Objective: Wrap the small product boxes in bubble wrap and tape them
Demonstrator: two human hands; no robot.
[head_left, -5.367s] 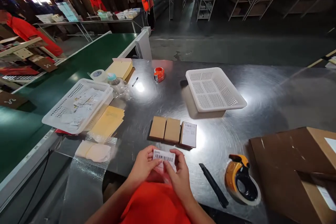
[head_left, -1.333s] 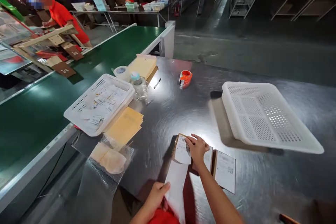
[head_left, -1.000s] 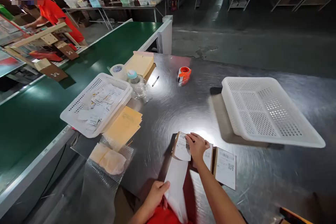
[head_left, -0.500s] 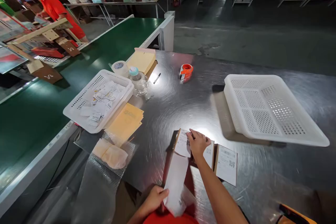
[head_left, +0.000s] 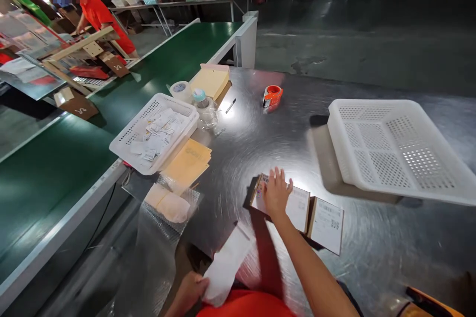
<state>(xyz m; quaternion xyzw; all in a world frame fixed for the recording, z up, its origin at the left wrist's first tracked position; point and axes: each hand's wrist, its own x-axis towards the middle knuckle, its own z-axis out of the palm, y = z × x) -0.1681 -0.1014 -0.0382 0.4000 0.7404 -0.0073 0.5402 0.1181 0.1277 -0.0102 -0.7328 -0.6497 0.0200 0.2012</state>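
Lower centre: the right hand (head_left: 276, 194) is resting, fingers spread, on the leftmost box (head_left: 257, 198); farther lower-left, the left hand (head_left: 191, 289) is gripping a white strip (head_left: 227, 263), slanting up-right.

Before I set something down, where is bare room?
Bare metal tabletop lies between the orange tape dispenser and the labelled brown cardboard boxes. Crowded: the left side, with yellow paper envelopes and a white perforated plastic basket of papers.

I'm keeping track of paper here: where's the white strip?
In the head view, the white strip is in the left hand, low, just left of centre, below and left of the labelled boxes.
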